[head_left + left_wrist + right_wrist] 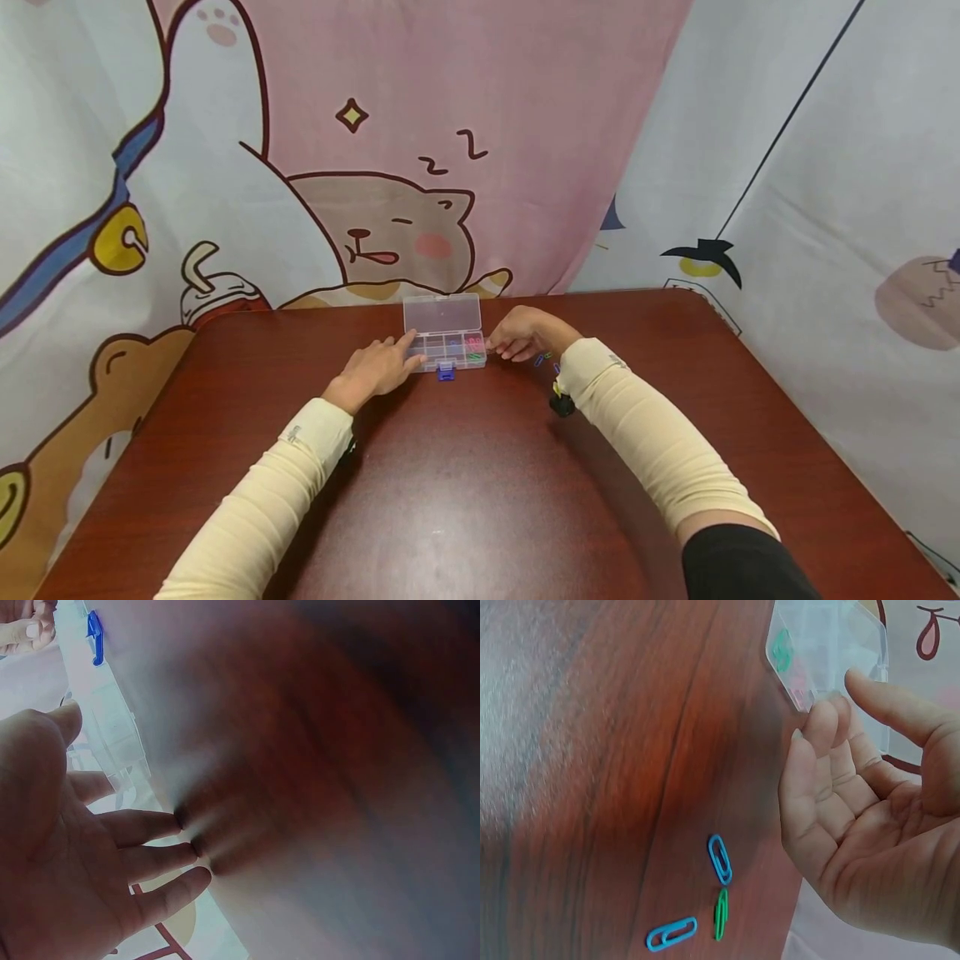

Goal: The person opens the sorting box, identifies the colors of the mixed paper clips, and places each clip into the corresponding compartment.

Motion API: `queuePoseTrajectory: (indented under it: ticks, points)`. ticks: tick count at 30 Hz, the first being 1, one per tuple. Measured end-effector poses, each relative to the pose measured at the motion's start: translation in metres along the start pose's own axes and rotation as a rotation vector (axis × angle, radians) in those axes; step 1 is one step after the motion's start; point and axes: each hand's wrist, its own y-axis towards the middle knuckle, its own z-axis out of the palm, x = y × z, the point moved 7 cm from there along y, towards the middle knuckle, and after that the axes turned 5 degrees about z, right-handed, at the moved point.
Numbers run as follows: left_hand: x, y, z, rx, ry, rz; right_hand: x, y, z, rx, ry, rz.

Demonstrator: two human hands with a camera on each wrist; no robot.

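A clear plastic compartment box point(468, 365) stands with its lid point(442, 314) raised at the back and a blue latch point(446, 372) in front. My left hand point(378, 367) rests at the box's left end, thumb and fingers spread and nearly straight. At the right end is my right hand point(521, 333), its fingers loosely bent beside the rim. The right wrist view shows thumb and fingertips apart, with nothing visible between them. Pink clips point(474, 341) and green clips point(476, 356) lie in the right-hand compartments. Something small and blue point(453, 343) sits in a neighbouring compartment.
Two blue paper clips, one nearer the box point(720, 859) and another farther off point(671, 934), lie loose on the brown table point(450, 483) with a green paper clip point(721, 915). A printed cloth point(525, 167) hangs behind the table.
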Motion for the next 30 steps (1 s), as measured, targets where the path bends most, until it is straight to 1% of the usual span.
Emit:
queuePoseTrajectory:
  ticks: [7, 13, 19, 24, 27, 30]
  points:
    - [0.000, 0.000, 0.001, 0.007, -0.017, -0.009, -0.007, -0.005, -0.017, -0.001, -0.012, -0.003]
    - [0.000, -0.001, 0.000, 0.014, -0.020, -0.013, -0.022, -0.009, -0.040, -0.014, -0.013, 0.018]
    - [0.000, -0.001, -0.002, 0.018, -0.021, -0.014, -0.041, -0.013, -0.063, -0.045, 0.025, 0.042]
    - [0.000, -0.003, -0.001, 0.025, -0.032, -0.024, -0.057, -0.011, -0.070, -0.031, 0.058, 0.074]
    - [0.000, -0.002, -0.001, 0.023, -0.033, -0.025, -0.065, -0.010, -0.073, -0.027, 0.058, 0.090]
    - [-0.001, -0.002, 0.000, 0.019, -0.030, -0.019, -0.071, -0.010, -0.076, -0.042, 0.052, 0.102]
